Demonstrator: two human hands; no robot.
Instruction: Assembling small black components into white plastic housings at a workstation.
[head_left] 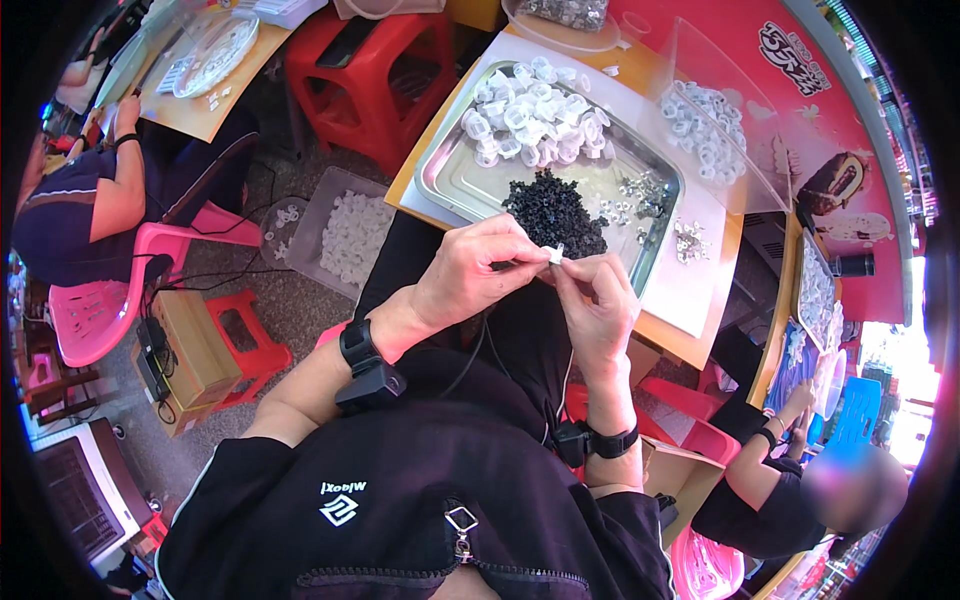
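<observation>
Between the fingertips of both hands is a small white plastic part [556, 255], held over the near edge of a metal tray [455, 180]. My left hand [478, 268] pinches it from the left with thumb and forefinger. From the other side my right hand [603, 300] grips it, thumb and finger pressed together. Just beyond the fingers lies a heap of tiny black parts [553, 203]. White plastic caps [540, 112] are piled at the tray's far end. Small shiny metal pieces [640, 195] lie scattered on its right side.
More metal pieces [690, 242] lie on the white board [680, 295] right of the tray. A clear bin holds translucent rings [705, 130]. Left, a floor bin [312, 232] of white parts sits near a red stool [370, 95]. Co-workers sit at left [85, 215] and right [765, 500].
</observation>
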